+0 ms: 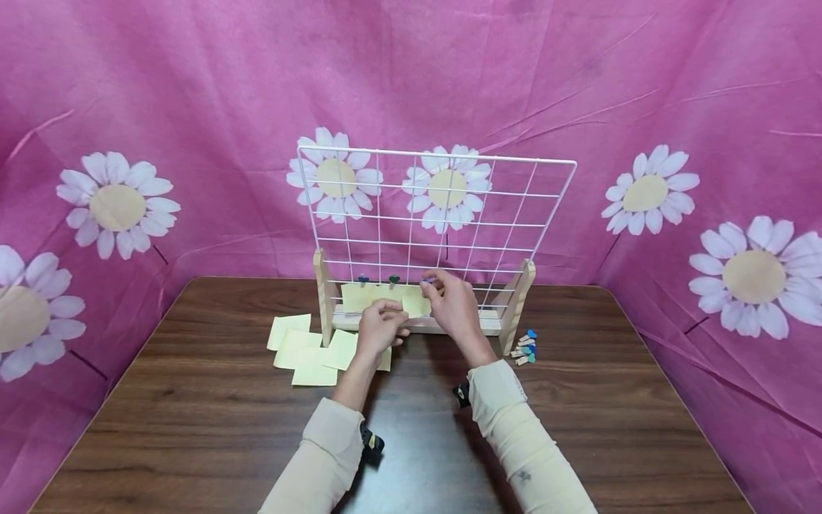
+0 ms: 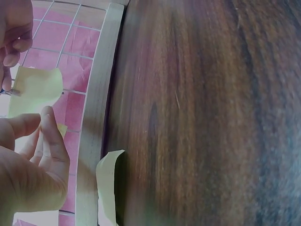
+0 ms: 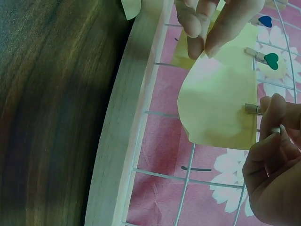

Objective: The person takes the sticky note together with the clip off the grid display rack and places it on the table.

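A white wire grid (image 1: 411, 225) stands in a wooden frame, with yellow notes clipped low on it. My right hand (image 1: 454, 305) pinches a small clip (image 3: 252, 108) at the upper edge of the rightmost note (image 3: 216, 103). The fingertips of my left hand (image 1: 380, 330) pinch that note's lower left corner, as the right wrist view shows. To the left, a blue heart clip (image 1: 363, 279) and a green heart clip (image 1: 394, 279) sit on the wire above the other notes (image 1: 355, 297).
Several loose yellow notes (image 1: 315, 375) lie overlapping on the wooden table (image 1: 212, 428), left of and in front of the stand. Several clips with blue hearts (image 1: 525, 348) lie by the stand's right foot. A pink flowered cloth (image 1: 526, 78) hangs behind.
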Demonstrator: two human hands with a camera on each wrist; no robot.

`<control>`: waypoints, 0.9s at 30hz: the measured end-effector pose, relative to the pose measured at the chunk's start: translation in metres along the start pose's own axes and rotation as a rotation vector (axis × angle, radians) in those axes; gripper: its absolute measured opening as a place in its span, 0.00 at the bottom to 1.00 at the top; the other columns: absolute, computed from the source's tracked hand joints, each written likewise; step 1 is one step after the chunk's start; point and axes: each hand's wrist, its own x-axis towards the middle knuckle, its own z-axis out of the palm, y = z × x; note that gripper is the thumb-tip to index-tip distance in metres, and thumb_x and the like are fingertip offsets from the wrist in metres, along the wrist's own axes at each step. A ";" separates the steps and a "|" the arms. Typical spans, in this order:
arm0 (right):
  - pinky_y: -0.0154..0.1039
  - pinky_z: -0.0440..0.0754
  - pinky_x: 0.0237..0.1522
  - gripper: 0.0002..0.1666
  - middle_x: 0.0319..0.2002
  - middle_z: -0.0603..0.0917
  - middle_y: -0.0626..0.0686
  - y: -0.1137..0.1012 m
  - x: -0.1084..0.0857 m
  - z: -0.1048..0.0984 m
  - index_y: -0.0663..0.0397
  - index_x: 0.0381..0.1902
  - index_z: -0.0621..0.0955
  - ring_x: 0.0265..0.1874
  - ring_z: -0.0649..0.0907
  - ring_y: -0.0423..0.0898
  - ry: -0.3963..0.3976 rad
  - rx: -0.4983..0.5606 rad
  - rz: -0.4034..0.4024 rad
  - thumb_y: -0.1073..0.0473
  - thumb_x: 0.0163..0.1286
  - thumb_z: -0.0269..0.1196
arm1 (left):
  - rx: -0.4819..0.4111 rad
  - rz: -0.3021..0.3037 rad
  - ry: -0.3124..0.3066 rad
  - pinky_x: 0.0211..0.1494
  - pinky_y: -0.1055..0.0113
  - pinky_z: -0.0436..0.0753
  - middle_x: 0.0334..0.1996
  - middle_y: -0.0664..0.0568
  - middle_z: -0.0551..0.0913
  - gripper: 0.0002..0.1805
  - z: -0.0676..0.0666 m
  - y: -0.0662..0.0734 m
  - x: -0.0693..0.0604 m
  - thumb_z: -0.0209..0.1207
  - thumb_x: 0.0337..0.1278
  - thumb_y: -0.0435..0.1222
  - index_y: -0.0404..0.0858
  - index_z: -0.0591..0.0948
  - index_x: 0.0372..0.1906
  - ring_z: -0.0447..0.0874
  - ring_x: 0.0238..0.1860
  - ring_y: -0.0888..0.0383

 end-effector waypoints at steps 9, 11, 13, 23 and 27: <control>0.38 0.77 0.17 0.05 0.28 0.89 0.49 0.000 -0.003 0.002 0.53 0.42 0.88 0.12 0.81 0.39 0.065 0.100 0.002 0.60 0.71 0.67 | 0.051 0.017 0.034 0.20 0.73 0.78 0.39 0.36 0.87 0.10 -0.001 0.000 -0.001 0.63 0.61 0.27 0.31 0.82 0.46 0.82 0.19 0.62; 0.37 0.76 0.16 0.05 0.27 0.89 0.49 0.000 -0.002 0.002 0.52 0.41 0.89 0.11 0.80 0.38 0.088 0.102 -0.008 0.61 0.71 0.67 | 0.064 0.017 0.035 0.20 0.73 0.78 0.37 0.38 0.87 0.09 -0.002 0.001 -0.002 0.63 0.61 0.27 0.31 0.83 0.46 0.81 0.19 0.62; 0.37 0.76 0.15 0.04 0.27 0.89 0.49 0.000 -0.003 0.002 0.52 0.39 0.89 0.10 0.80 0.38 0.106 0.114 -0.016 0.61 0.71 0.68 | 0.074 0.018 0.032 0.20 0.72 0.79 0.36 0.39 0.87 0.08 -0.003 0.000 -0.002 0.63 0.60 0.27 0.31 0.83 0.45 0.81 0.18 0.62; 0.34 0.76 0.12 0.06 0.26 0.88 0.53 0.004 -0.009 -0.005 0.58 0.42 0.89 0.10 0.79 0.42 0.138 0.257 -0.020 0.64 0.70 0.67 | 0.089 0.013 0.026 0.22 0.71 0.80 0.38 0.38 0.87 0.07 -0.010 0.001 -0.006 0.63 0.61 0.27 0.31 0.83 0.43 0.81 0.19 0.62; 0.34 0.79 0.13 0.06 0.26 0.88 0.55 0.010 -0.012 -0.008 0.59 0.41 0.89 0.11 0.81 0.50 0.140 0.287 -0.012 0.65 0.70 0.67 | 0.083 0.009 0.022 0.23 0.72 0.79 0.39 0.36 0.86 0.07 -0.013 0.001 -0.008 0.62 0.61 0.27 0.30 0.83 0.43 0.81 0.19 0.62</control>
